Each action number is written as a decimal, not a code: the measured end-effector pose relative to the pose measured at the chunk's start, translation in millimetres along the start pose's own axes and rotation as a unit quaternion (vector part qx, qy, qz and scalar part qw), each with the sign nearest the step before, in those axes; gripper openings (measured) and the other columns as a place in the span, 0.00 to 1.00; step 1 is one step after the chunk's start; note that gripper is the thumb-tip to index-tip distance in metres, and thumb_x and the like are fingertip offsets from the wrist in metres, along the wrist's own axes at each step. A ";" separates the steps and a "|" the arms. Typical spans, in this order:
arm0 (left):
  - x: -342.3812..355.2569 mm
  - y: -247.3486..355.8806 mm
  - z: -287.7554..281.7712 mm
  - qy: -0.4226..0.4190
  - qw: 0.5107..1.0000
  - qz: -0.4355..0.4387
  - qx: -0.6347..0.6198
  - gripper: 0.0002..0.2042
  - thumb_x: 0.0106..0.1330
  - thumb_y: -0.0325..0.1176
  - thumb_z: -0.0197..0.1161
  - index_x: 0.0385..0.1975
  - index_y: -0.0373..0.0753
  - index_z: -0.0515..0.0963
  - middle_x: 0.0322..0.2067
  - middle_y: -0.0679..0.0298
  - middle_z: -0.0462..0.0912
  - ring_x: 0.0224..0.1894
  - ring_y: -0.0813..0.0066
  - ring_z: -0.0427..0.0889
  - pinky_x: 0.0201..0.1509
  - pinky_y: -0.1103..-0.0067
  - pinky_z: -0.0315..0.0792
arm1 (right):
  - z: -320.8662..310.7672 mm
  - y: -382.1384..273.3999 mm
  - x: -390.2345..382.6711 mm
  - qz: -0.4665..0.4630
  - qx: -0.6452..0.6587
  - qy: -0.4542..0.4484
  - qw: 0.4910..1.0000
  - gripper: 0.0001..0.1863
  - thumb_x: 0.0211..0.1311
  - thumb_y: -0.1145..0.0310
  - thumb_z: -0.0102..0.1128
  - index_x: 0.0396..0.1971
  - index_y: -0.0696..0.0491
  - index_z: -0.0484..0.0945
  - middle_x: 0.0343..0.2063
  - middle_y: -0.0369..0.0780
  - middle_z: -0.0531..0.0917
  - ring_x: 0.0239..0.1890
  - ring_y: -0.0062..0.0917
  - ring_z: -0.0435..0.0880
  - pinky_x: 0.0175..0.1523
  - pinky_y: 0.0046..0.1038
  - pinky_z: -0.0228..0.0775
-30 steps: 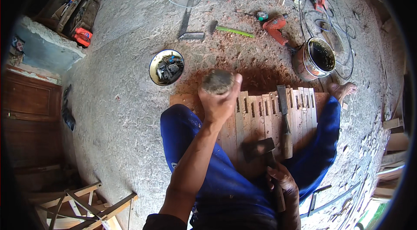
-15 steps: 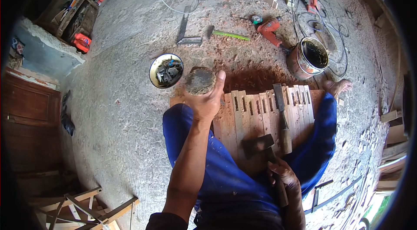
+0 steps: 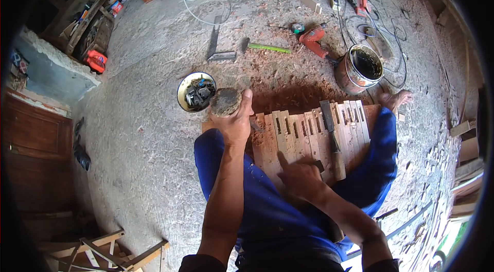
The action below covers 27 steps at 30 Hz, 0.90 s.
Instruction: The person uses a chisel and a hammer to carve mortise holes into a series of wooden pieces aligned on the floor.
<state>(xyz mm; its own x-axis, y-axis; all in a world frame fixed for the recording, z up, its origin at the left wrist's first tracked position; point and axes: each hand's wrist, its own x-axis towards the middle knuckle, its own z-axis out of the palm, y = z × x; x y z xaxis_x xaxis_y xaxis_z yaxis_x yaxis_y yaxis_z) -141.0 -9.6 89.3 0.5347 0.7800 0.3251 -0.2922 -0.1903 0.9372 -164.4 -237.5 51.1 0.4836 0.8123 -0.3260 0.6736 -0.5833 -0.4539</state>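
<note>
My left hand (image 3: 234, 128) is closed round a roundish dark block (image 3: 225, 102) with a flat face and a rough, crumbly rim; what it is made of I cannot tell. My right hand (image 3: 303, 182) hovers over a row of wooden strips (image 3: 293, 143) with slots cut near their far ends. Its index finger stretches toward the left, and the other fingers are partly hidden. Below that hand lies a hammer, mostly covered, with part of its dark head (image 3: 319, 165) showing. A chisel (image 3: 333, 141) with a wooden handle rests across the strips.
A bowl of small metal pieces (image 3: 197, 92) stands beyond my left hand. Farther out lie a metal square (image 3: 215, 40), a green-handled hammer (image 3: 267, 47) and a red drill (image 3: 313, 40). A dirty bucket (image 3: 359, 69) stands at right, near cables and wood offcuts (image 3: 307, 0).
My right hand has let go of the hammer handle and moved up and left over the strips. My left hand, still holding the block, has shifted slightly left.
</note>
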 end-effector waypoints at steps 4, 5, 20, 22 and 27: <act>1.3 -2.4 -4.6 0.001 0.999 -0.018 -0.042 0.10 0.64 0.24 0.69 0.21 0.34 0.77 0.16 0.66 0.78 0.15 0.80 0.74 0.19 0.80 0.66 | 38.7 9.1 54.1 0.060 -0.038 -0.055 0.996 0.34 0.72 0.61 0.50 0.73 0.53 0.52 0.34 0.47 0.87 0.33 0.47 0.87 0.44 0.57 0.71; 1.2 -0.2 -2.7 0.004 0.998 -0.022 -0.055 0.11 0.64 0.23 0.68 0.20 0.34 0.76 0.16 0.66 0.77 0.15 0.79 0.74 0.19 0.80 0.66 | 57.3 18.6 63.8 0.055 -0.028 -0.021 0.998 0.34 0.72 0.60 0.49 0.73 0.54 0.50 0.34 0.47 0.87 0.32 0.46 0.87 0.43 0.60 0.70; 8.9 2.0 -19.9 0.037 0.992 -0.035 -0.116 0.07 0.62 0.24 0.70 0.29 0.33 0.77 0.20 0.64 0.78 0.18 0.79 0.75 0.21 0.81 0.73 | -73.3 80.4 117.3 0.038 -0.046 0.252 0.966 0.13 0.66 0.62 0.56 0.45 0.51 0.79 0.27 0.47 0.83 0.28 0.44 0.84 0.35 0.43 0.75; 9.7 2.4 -21.1 0.043 0.990 -0.037 -0.131 0.07 0.62 0.24 0.71 0.30 0.33 0.76 0.21 0.64 0.78 0.18 0.79 0.75 0.22 0.80 0.74 | -86.6 64.9 99.3 0.050 -0.008 0.261 0.964 0.09 0.63 0.62 0.59 0.37 0.51 0.78 0.28 0.47 0.84 0.31 0.45 0.85 0.38 0.43 0.76; 2.0 2.5 -11.3 0.022 0.984 -0.090 -0.154 0.05 0.67 0.24 0.65 0.36 0.35 0.75 0.21 0.65 0.75 0.23 0.78 0.74 0.30 0.76 0.75 | -49.1 60.5 24.4 0.133 0.074 0.184 0.971 0.16 0.61 0.58 0.64 0.41 0.53 0.77 0.30 0.48 0.85 0.38 0.45 0.86 0.42 0.43 0.77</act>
<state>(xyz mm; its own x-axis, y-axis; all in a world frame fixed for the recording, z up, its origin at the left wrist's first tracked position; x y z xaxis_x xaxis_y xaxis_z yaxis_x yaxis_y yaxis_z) -149.7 -1.8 90.9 0.5673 0.8105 0.1461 -0.4266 0.1374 0.8940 -84.4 -252.9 56.4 0.8150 0.5617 -0.1424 0.4223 -0.7440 -0.5178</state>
